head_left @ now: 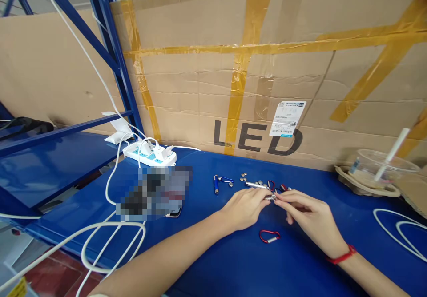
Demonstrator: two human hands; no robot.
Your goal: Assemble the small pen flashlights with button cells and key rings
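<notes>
My left hand [244, 209] is closed around a small silver metal cylinder [269, 198], most of it hidden by the fingers. My right hand [308, 212] pinches at the cylinder's end from the other side; whether something smaller sits between those fingertips cannot be made out. In front of the hands lies a red carabiner [269, 236]. Just behind them are a silver tube [255, 185], a second red carabiner [271, 184] and a dark red piece [283, 187]. A blue mini flashlight [216, 185] with a blue carabiner [227, 180] lies to the left, near several button cells [243, 176].
On the blue table [213, 261], a white power strip [150, 154] with plugs and cables stands at back left, beside a pixelated area with a phone edge [175, 213]. A plastic cup with straw [383, 168] is at right. A large cardboard box [187, 97] walls the back.
</notes>
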